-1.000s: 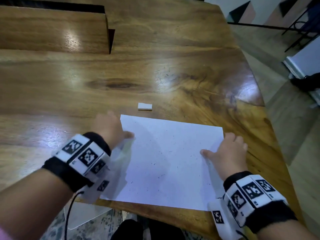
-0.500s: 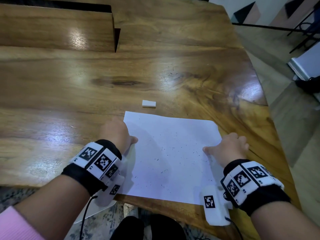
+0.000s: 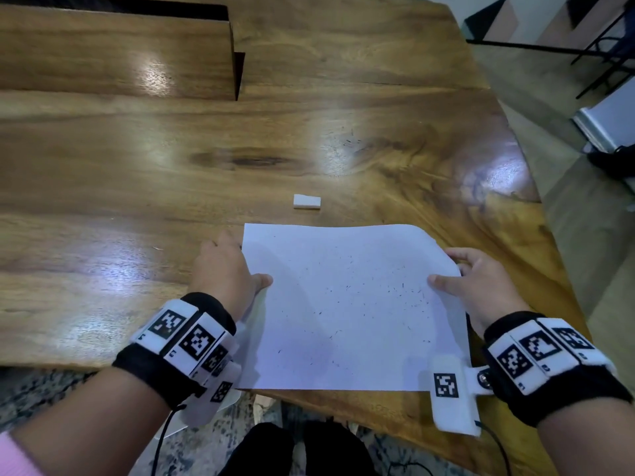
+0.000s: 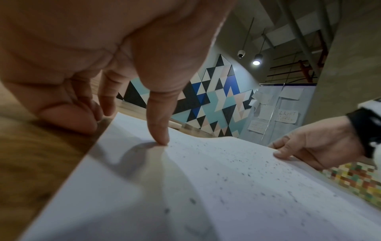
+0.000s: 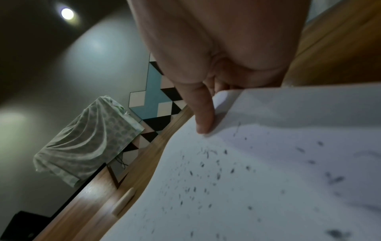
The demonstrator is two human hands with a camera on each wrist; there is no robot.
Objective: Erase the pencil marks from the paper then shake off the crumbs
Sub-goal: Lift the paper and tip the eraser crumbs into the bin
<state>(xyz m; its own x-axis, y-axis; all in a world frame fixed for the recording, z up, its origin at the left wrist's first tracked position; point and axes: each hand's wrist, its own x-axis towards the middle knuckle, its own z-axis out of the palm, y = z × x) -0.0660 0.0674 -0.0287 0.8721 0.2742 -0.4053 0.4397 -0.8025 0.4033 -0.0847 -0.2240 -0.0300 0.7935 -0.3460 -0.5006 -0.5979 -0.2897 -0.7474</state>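
A white sheet of paper (image 3: 347,304) speckled with dark eraser crumbs (image 3: 405,293) is held at the table's near edge. My left hand (image 3: 237,269) pinches its left edge, thumb on top and fingers beneath. My right hand (image 3: 477,286) pinches the right edge the same way. The sheet bows, its sides raised off the wood. In the left wrist view the thumb (image 4: 158,127) presses the paper (image 4: 206,187); in the right wrist view the thumb (image 5: 203,117) sits on the curled paper (image 5: 268,179). A small white eraser (image 3: 307,201) lies on the table just beyond the sheet.
The glossy wooden table (image 3: 171,166) stretches away ahead and to the left. A raised wooden block (image 3: 113,53) stands at the back left. The table's curved right edge drops to the floor (image 3: 584,235). Dark chair legs stand at the far right.
The sheet lay flat under both hands earlier. Now both hands pinch its side edges, which have lifted, and the far right corner curls up.
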